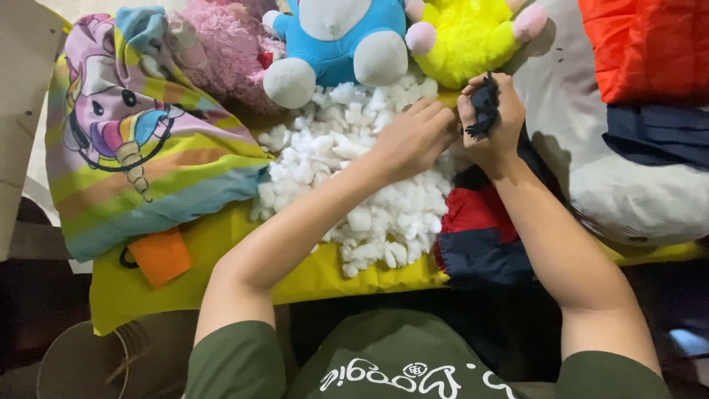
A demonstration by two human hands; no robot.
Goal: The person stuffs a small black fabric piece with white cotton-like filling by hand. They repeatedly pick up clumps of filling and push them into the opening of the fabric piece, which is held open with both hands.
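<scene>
Right hand pinches frayed navy cloth (seemingly an opening); left hand, fingers curled, rests on lumpy white stuffing.

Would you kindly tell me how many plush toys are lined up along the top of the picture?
3, though others may be cut off: a pink plush toy at the left, a blue and white plush toy in the middle, and a yellow plush toy at the right.
</scene>
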